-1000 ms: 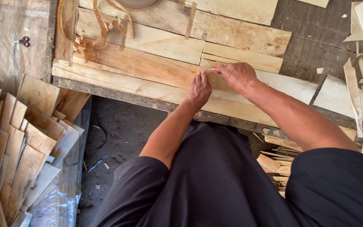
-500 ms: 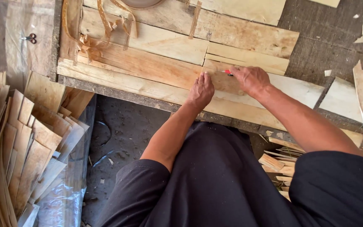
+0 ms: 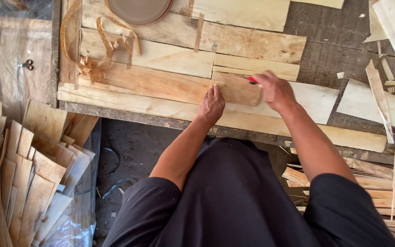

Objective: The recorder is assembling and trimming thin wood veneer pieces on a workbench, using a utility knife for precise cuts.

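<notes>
Two hands are in view, the left hand point(image 3: 212, 106) and the right hand point(image 3: 275, 90). There is one small red tool point(image 3: 252, 80) in the right hand. One round brown disc point(image 3: 139, 10) lies at the top edge. One bundle of curled veneer strips point(image 3: 98, 55) lies on the work board point(image 3: 115, 98). One metal clip point(image 3: 26, 65) is on the left. The veneer sheets in the stack point(image 3: 28, 174) at left are perhaps more than fifteen; they overlap too much for an exact count.
</notes>
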